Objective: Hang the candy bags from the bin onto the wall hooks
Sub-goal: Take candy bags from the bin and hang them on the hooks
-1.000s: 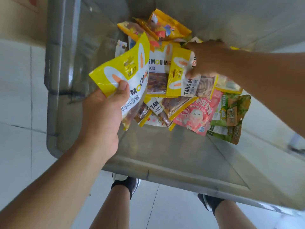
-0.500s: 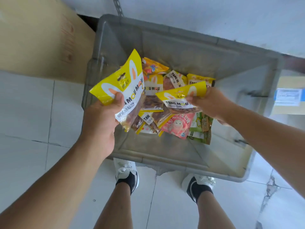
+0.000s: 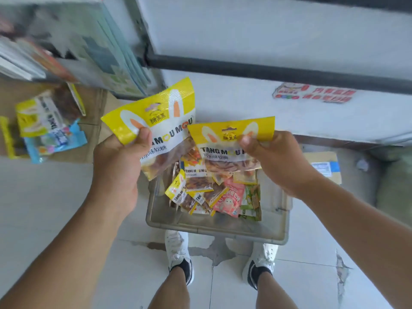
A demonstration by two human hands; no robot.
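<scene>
Transport is the step in hand, by my reading: two candy bags are out of the bin (image 3: pixel 214 230) and held up in front of the wall (image 3: pixel 245 41), neither yet hung; the left hand (image 3: pixel 116 172) grips the larger yellow bag (image 3: pixel 156 121) at the lower left corner of its header, thumb (image 3: pixel 142 136) pressed flat on the printed face and the other fingers curled behind, out of sight; the right hand (image 3: pixel 278 161) pinches the second yellow bag (image 3: pixel 231 139) at the right of its header in the same way, thumb in front, fingers behind; the two bags overlap slightly, the second one's corner lying across the first; the bin sits on the floor below them, between the person's shoes and the wall, with a heap of loose bags (image 3: pixel 200 188) left inside, so the task looks far from finished; a dark rail (image 3: pixel 267 73) runs across the wall above, and blurred packets (image 3: pixel 44 126) show at the left, but no bare hook can be made out; the next move calls for finding a hook, bringing one bag's header up square to it, and threading the small hang hole near the top edge over the tip; each grip sits to one side of that hole, which should leave it free.
</scene>
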